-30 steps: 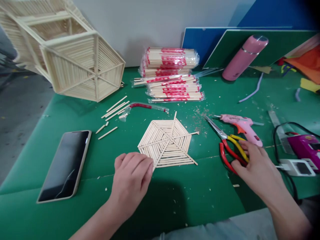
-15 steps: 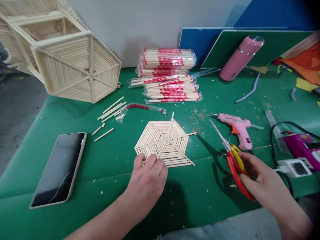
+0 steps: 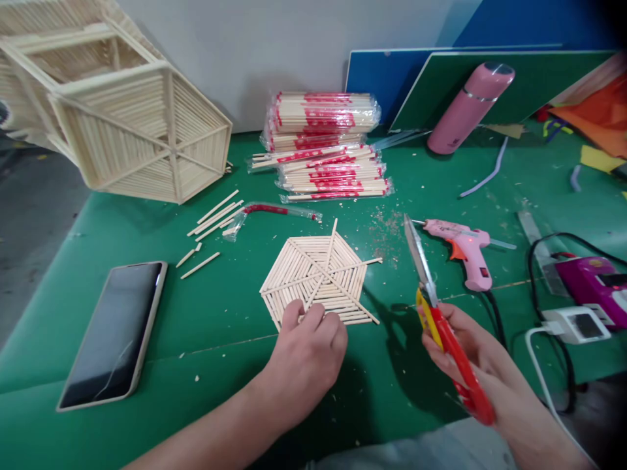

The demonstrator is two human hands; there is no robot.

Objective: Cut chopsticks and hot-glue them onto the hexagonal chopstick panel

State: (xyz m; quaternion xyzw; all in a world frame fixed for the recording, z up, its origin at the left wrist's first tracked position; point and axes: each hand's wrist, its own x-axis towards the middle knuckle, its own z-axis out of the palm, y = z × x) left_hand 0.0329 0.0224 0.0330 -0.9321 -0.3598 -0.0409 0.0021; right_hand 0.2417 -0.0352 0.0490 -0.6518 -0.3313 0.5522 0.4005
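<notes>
A six-sided panel of thin wooden sticks (image 3: 294, 271) lies flat on the green tabletop, with crossing sticks over it whose ends jut past its outline. At the panel's lower edge, my left hand (image 3: 311, 349) has its fingers bent and pinched together. Whatever lies between those fingertips is mostly hidden. My right hand (image 3: 477, 359) grips red-and-yellow-handled scissors (image 3: 422, 258), held above the table with the blades pointing up and away. Just beyond the scissors rests a pink glue gun (image 3: 463, 248), its small light lit.
Loose sticks (image 3: 215, 215) and a phone (image 3: 115, 333) lie at left. Behind them stands a large stick-built structure (image 3: 171, 156). Wrapped stick packets (image 3: 328, 150) are stacked at the back, near a pink bottle (image 3: 470, 111). A purple power unit (image 3: 592, 287), white plug (image 3: 580, 325) and cables sit right.
My left hand has slid right along the panel's lower edge. My right hand has moved left with the scissors, and their blades now point more steeply upward.
</notes>
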